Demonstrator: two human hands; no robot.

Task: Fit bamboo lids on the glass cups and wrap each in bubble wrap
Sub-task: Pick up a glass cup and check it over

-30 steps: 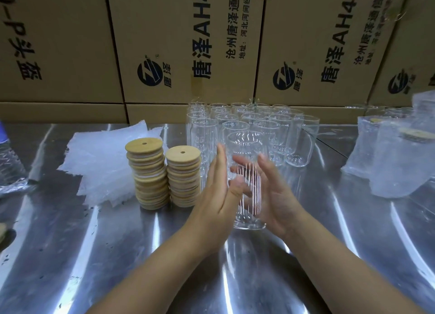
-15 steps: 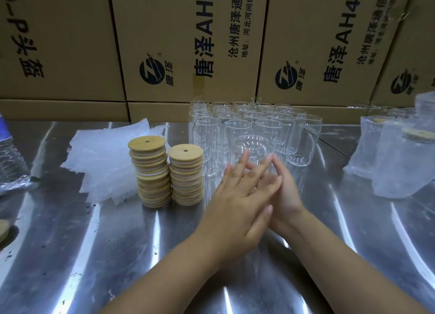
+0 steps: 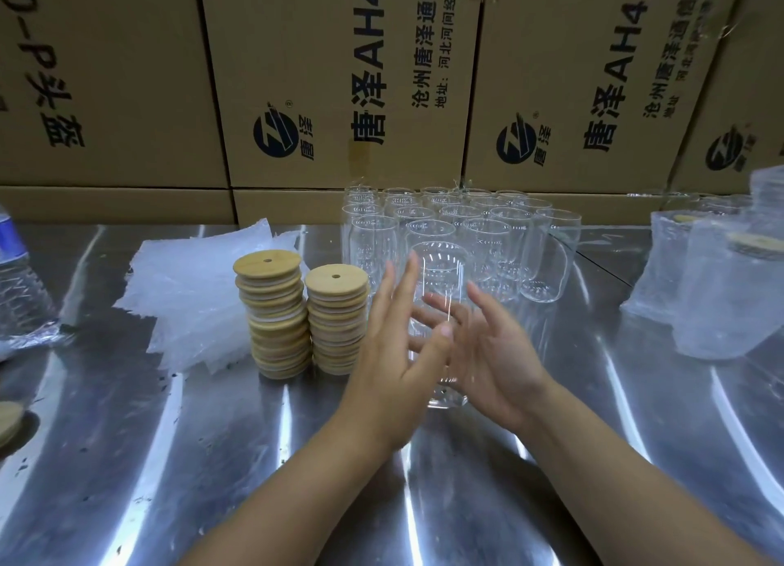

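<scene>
Well, starting at the left edge, what hems things in?
— A water bottle [image 3: 21, 285], cut off by the frame, and nearer the front a lone lid [image 3: 7, 421], half out of view. Next comes a loose pile of bubble wrap sheets [image 3: 191, 307]. Just beside it stand two stacks of bamboo lids, the taller stack [image 3: 275, 315] and the shorter stack [image 3: 337, 319], close together.

And the open room?
— Steel shows in front of the wrap and the stacks, running to the near edge on both sides of the forearms. Behind the hands, a block of glass cups [image 3: 500, 243] stands packed together. At the far right, wrapped cups [image 3: 721, 302] stand well apart from the hands.

The hands?
— The left hand [image 3: 394, 362] is upright, fingers straight and slightly fanned, palm facing right, just beside the shorter stack. Between the palms one glass cup [image 3: 441, 268] stands upright on the table, its mouth open. The right hand [image 3: 496, 353] faces it, palm turned left, fingers straight and spread, and some of them show through the glass. Whether either palm presses the glass I cannot tell.

The surface and the room?
— A table [image 3: 127, 480] of scuffed, shiny steel streaked with glare, with printed cardboard boxes [image 3: 322, 56] walling its back edge.
</scene>
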